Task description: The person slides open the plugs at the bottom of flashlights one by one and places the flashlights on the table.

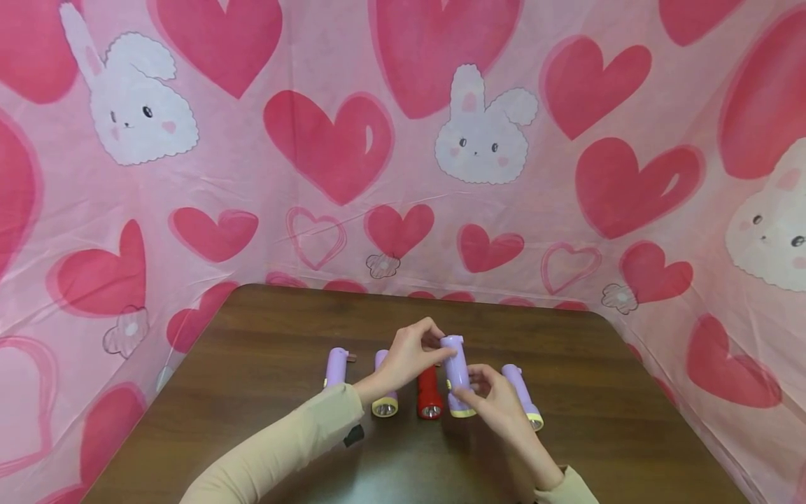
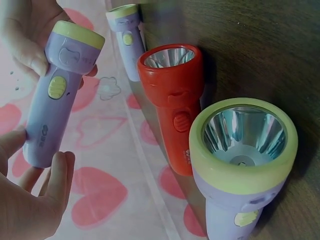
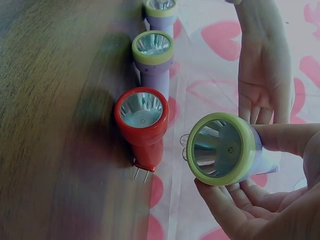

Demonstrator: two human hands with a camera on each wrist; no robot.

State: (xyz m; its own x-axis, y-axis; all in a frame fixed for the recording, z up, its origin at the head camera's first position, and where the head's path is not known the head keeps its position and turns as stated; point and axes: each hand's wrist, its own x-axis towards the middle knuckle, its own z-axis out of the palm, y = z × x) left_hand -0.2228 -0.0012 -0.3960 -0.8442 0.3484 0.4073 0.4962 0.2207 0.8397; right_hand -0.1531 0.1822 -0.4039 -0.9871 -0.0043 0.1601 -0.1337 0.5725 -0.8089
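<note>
A purple flashlight (image 1: 457, 367) with a yellow rim and yellow switch is held between both hands, tilted, above the table. My left hand (image 1: 409, 353) pinches its tail end between thumb and fingers. My right hand (image 1: 500, 402) grips it around the head, thumb on one side and fingers on the other. In the left wrist view its switch (image 2: 57, 87) faces the camera; in the right wrist view its lens (image 3: 218, 149) does. Just left of it lies a red flashlight (image 1: 429, 399), whose two metal prongs (image 3: 141, 173) stick out at the tail.
On the brown table (image 1: 283, 315), two more purple flashlights lie left of the red one: one partly behind my left wrist (image 1: 385, 406), another farther left (image 1: 336, 367). A further purple flashlight (image 1: 519, 388) lies beyond my right hand. Pink heart-patterned cloth (image 1: 403, 168) surrounds the table.
</note>
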